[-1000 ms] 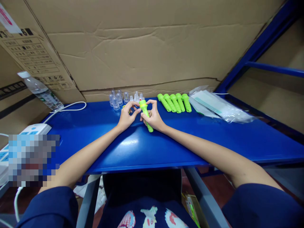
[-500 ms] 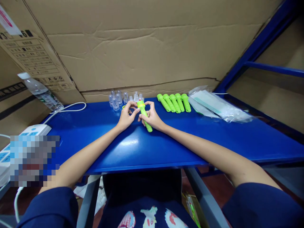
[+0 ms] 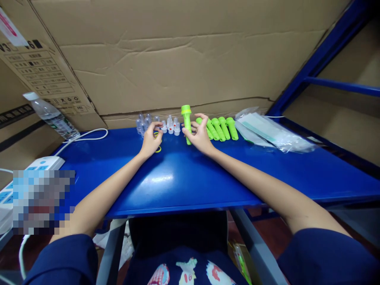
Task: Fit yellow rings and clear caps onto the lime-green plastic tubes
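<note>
My right hand (image 3: pixel 199 136) grips a bright green plastic tube (image 3: pixel 187 122) and holds it upright, its lower end near the blue table (image 3: pixel 178 178). A row of several like green tubes (image 3: pixel 221 128) lies just right of that hand. My left hand (image 3: pixel 151 140) reaches toward a cluster of small clear caps (image 3: pixel 157 124) at the back of the table, thumb and fingers pinched near one of them. A small yellow ring (image 3: pixel 158 149) lies on the table under the left hand.
A cardboard wall (image 3: pixel 178 67) stands behind the table. Clear plastic bags (image 3: pixel 273 132) lie at the right. A water bottle (image 3: pixel 50 114), a white cable (image 3: pixel 86 136) and a white power strip (image 3: pixel 44 162) are at the left. A blue frame (image 3: pixel 323 79) rises at the right.
My right hand lifted the green tube from a slant to upright and moved it back and right. My left hand let go of it and moved toward the clear caps.
</note>
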`<state>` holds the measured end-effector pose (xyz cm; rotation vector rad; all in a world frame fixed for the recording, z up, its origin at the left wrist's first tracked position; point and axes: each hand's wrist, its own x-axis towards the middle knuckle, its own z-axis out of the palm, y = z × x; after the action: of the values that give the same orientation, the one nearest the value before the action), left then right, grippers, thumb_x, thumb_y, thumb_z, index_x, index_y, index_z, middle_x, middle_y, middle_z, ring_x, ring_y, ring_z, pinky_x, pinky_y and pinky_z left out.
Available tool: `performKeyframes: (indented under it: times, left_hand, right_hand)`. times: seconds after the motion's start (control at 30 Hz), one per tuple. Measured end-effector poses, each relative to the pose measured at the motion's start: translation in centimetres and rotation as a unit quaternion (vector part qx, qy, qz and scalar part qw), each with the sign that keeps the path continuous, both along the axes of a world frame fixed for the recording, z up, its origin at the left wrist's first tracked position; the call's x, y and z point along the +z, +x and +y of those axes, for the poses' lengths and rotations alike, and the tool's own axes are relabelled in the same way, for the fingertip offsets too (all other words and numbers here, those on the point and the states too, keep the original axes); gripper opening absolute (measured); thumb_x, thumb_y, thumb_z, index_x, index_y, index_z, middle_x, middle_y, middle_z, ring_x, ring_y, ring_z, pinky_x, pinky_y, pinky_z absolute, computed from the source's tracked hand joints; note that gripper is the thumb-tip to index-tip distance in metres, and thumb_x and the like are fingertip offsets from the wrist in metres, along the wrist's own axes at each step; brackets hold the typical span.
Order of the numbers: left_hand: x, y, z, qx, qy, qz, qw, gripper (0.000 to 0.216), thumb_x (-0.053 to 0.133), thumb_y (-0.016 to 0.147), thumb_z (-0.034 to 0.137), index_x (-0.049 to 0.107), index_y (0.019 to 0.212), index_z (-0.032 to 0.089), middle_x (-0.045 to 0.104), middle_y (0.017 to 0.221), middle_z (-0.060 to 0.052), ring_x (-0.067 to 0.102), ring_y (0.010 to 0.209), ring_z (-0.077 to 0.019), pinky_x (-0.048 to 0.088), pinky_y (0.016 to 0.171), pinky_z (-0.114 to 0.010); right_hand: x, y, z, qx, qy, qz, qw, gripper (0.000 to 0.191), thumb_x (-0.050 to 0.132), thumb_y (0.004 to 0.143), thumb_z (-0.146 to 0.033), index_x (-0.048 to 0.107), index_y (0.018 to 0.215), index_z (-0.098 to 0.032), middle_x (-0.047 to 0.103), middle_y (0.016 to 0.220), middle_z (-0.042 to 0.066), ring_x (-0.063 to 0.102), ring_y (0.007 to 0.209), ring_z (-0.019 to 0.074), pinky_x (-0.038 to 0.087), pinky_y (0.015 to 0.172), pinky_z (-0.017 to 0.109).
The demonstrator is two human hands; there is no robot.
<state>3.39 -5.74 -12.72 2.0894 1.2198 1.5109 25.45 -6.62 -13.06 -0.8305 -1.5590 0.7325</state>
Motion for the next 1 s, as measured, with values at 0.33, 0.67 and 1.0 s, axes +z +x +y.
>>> performKeyframes:
  times: [0.33, 0.67, 1.0]
  left_hand:
    - [1.5, -1.4, -0.8, 0.071, 0.014, 0.322, 0.944, 0.018, 0.051, 0.092, 0.014, 0.064, 0.104, 0.016, 0.071, 0.11, -0.014, 0.066, 0.106, -0.0302, 0.048, 0.093, -0.043]
    - [1.2, -1.3, -1.0, 0.079, -0.02, 0.428, 0.9, 0.014, 0.054, 0.092, 0.02, 0.065, 0.101, 0.019, 0.072, 0.111, -0.013, 0.065, 0.113, -0.0336, 0.046, 0.089, -0.043]
    - [0.7, -1.5, -0.6, 0.093, -0.014, 0.41, 0.907, 0.013, 0.052, 0.091, 0.019, 0.065, 0.096, 0.021, 0.076, 0.098, -0.011, 0.067, 0.102, -0.0327, 0.043, 0.089, -0.044]
  right_hand:
    - [-0.7, 3.3, 2.8, -0.151, 0.001, -0.32, 0.935, 0.042, 0.053, 0.088, -0.025, 0.064, 0.127, -0.012, 0.068, 0.117, 0.016, 0.063, 0.111, 0.0314, 0.047, 0.106, 0.049]
    - [-1.4, 2.7, 2.7, -0.157, -0.006, -0.369, 0.916, 0.043, 0.045, 0.098, -0.031, 0.068, 0.129, -0.012, 0.058, 0.13, 0.02, 0.059, 0.121, 0.0314, 0.043, 0.113, 0.047]
    - [0.5, 5.3, 2.9, -0.324, -0.068, -0.492, 0.805, 0.043, 0.048, 0.09, -0.022, 0.056, 0.127, -0.001, 0.057, 0.128, 0.03, 0.054, 0.119, 0.0427, 0.049, 0.093, 0.056]
